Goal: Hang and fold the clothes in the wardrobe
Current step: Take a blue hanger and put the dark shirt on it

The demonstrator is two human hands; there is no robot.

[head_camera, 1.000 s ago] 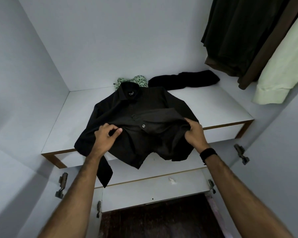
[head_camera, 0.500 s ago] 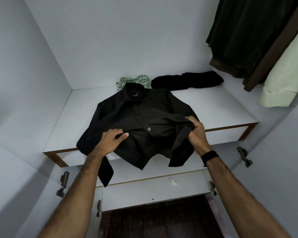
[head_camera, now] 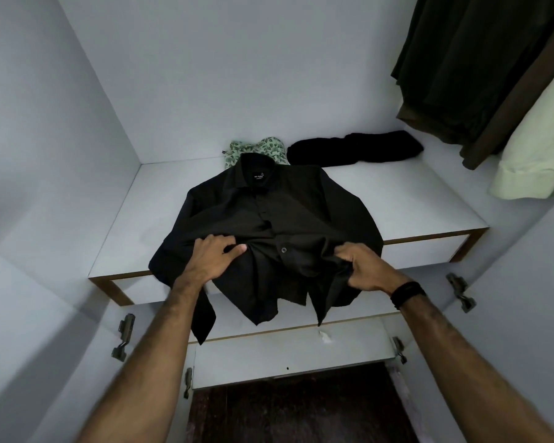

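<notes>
A black button-up shirt point(head_camera: 288, 215) lies face up on the white wardrobe shelf point(head_camera: 413, 199), collar toward the back wall, its hem and one sleeve hanging over the front edge. My left hand point(head_camera: 210, 260) pinches the cloth left of the button line. My right hand point(head_camera: 365, 266), with a black band on the wrist, grips a bunched fold of the shirt's right front near the shelf edge.
Behind the collar lies a green leaf-print garment point(head_camera: 256, 150), and beside it a crumpled black garment point(head_camera: 355, 148). Dark, brown and pale green clothes point(head_camera: 480, 68) hang at the upper right. Drawer fronts point(head_camera: 288, 356) and door hinges sit below the shelf.
My right hand has drawn the shirt's right front down and toward the shelf edge, flattening the raised fold. My left hand stays on the cloth left of the buttons.
</notes>
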